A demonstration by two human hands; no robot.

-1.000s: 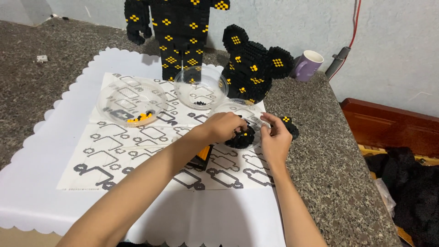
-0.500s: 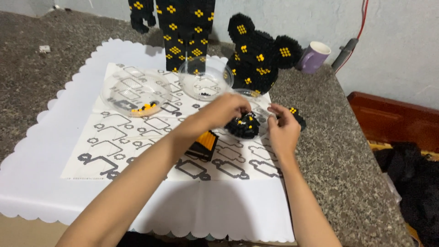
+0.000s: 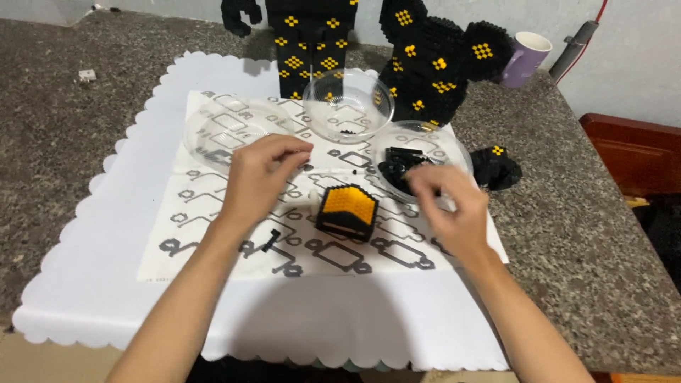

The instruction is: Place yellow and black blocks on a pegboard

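Left hand – fingers curled, grasp unclear – at 9 o'clock of block; right hand at 3 o'clock, fingers pinched over bowl – contents indiscernible

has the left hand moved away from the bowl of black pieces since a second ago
Yes. The left hand has drawn back leftward from the clear bowl of black pieces and is now left of the black and yellow block.
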